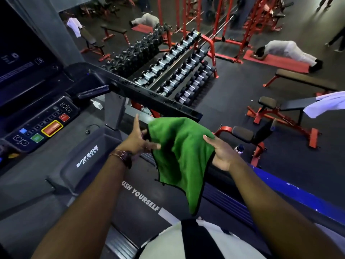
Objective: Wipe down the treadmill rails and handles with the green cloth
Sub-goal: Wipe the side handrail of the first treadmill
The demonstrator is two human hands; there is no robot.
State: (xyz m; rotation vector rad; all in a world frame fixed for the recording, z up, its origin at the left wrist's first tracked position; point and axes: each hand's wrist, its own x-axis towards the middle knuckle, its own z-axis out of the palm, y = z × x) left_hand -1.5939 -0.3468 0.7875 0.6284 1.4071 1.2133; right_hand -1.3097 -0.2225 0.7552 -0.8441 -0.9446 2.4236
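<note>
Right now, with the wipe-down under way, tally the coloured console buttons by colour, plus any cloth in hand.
red buttons: 2
green button: 1
blue button: 1
cloth: 1
Total: 5

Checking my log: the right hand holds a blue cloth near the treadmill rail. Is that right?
Not quite: the cloth is green, not blue. The head view shows the right hand holding it near the treadmill rail.
</note>
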